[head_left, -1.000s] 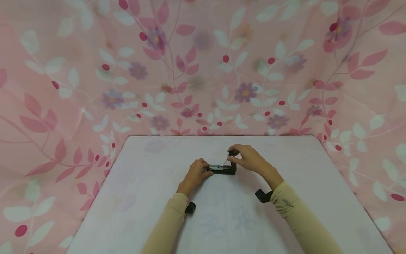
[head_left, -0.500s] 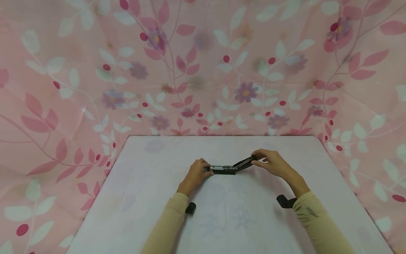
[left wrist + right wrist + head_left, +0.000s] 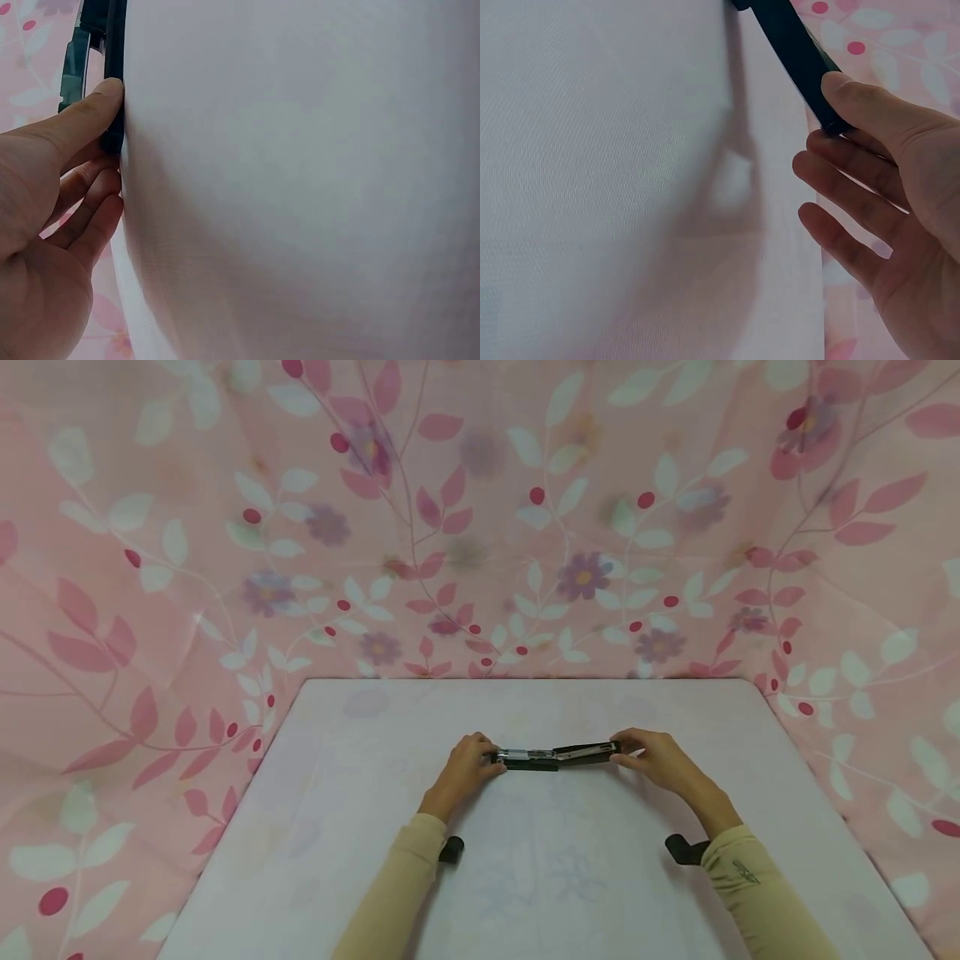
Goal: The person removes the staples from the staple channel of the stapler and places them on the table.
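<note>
A black stapler (image 3: 530, 763) lies unfolded on the table, its silver staple magazine showing along the base. My left hand (image 3: 463, 770) pinches the left end of the base. In the left wrist view, the thumb presses against the stapler's dark side (image 3: 115, 52). The stapler's upper arm (image 3: 588, 754) is swung far back to the right, sloping slightly upward from the hinge. Its far end is pinched between thumb and fingers of my right hand (image 3: 660, 757). From the right wrist, this arm (image 3: 791, 56) stands tilted above the surface, with the lower fingers spread loosely beneath it.
The white table (image 3: 360, 877) has rounded back corners and faint bluish marks near its front. A pink floral cloth (image 3: 480, 527) hangs right behind it and at both sides. Black wrist mounts (image 3: 686, 850) stick out from the sleeves.
My right hand has swung the stapler's upper arm from upright over to the right and down, nearly flat. My left hand has stayed in place on the base.
</note>
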`<state>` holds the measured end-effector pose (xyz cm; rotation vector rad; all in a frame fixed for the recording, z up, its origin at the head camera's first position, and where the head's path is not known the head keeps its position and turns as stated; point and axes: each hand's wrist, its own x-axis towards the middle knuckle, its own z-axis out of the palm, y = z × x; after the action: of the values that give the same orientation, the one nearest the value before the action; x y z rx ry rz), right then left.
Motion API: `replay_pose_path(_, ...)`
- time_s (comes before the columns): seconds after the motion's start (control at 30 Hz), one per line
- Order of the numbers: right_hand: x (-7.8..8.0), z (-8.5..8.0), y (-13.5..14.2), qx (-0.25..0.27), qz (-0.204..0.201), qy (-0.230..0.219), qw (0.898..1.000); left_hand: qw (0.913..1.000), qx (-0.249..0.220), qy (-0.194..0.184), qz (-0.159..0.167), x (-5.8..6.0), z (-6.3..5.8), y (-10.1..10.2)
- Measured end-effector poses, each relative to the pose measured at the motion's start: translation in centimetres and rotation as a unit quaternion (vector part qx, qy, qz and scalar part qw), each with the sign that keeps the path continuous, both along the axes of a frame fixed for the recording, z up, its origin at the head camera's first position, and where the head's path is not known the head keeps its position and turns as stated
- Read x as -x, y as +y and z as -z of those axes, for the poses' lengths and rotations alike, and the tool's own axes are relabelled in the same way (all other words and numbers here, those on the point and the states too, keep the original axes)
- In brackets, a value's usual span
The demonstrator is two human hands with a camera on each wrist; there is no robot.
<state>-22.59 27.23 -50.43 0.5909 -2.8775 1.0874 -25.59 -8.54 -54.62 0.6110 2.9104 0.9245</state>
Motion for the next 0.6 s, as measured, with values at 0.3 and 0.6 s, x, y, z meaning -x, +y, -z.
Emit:
replay_pose_path(0.3, -0.16, -0.04, -0.10, 0.000, 0.005, -0.008, 1.000, 1.0000, -0.001, -0.007, -0.005, -0.05, -0.13, 0.16)
replay_pose_path(0.6, -0.37, -0.34, -0.84, -0.034, 0.031, 0.032, 0.998, 1.0000, -0.004, -0.005, -0.008, -0.11, -0.01, 0.09)
